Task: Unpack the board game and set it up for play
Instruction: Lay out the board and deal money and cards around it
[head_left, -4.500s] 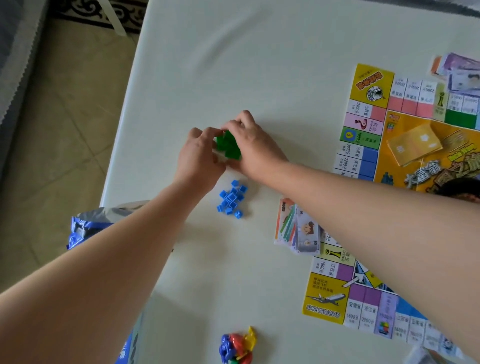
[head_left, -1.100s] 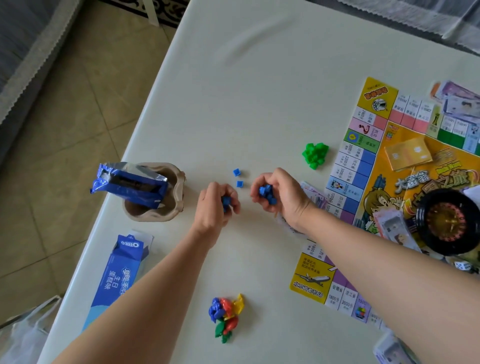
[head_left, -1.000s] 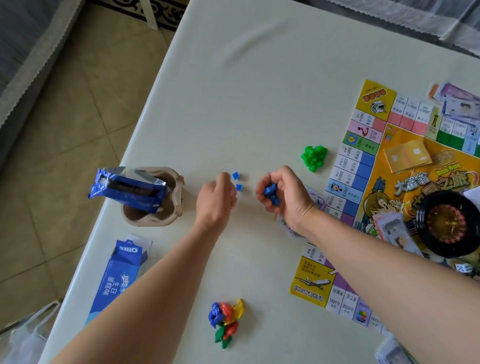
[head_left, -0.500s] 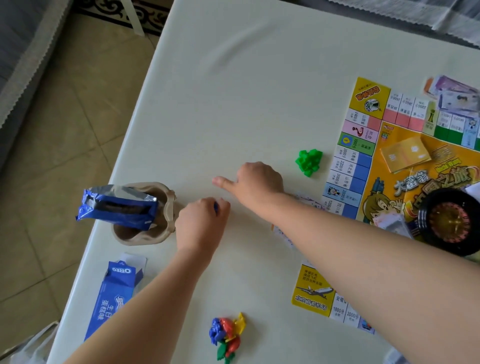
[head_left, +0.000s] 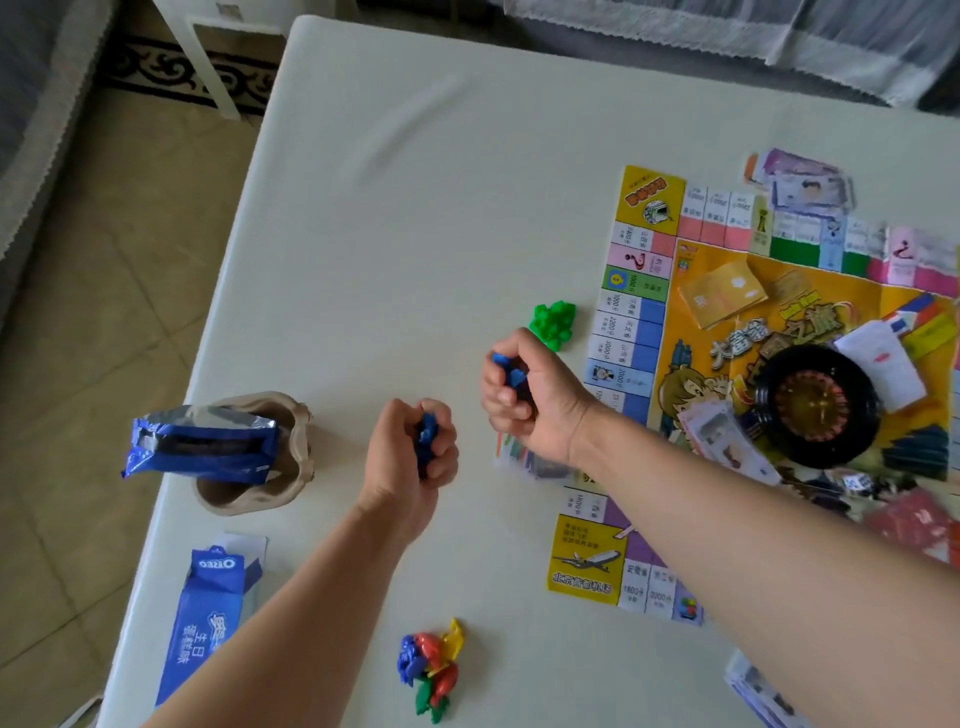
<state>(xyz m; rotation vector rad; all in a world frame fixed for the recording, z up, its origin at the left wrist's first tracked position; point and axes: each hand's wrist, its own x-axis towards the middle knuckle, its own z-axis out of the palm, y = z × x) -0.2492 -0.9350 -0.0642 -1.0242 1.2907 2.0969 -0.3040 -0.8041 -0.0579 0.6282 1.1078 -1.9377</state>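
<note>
Your left hand and right hand each grip small blue plastic house pieces in tightly curled fingers, above the white worktop (colourful paper game board lies alongside).

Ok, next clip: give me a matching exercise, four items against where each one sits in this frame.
Things
1. green pieces
2. blue pieces
3. black spinner
4. blue wrapper

Places
A. on the game board
B. stuck in the beige cup
C. gripped in the left hand and the right hand
D. on the table, just left of the board

Pairs: 1-D, 2-C, 3-A, 4-B
</note>
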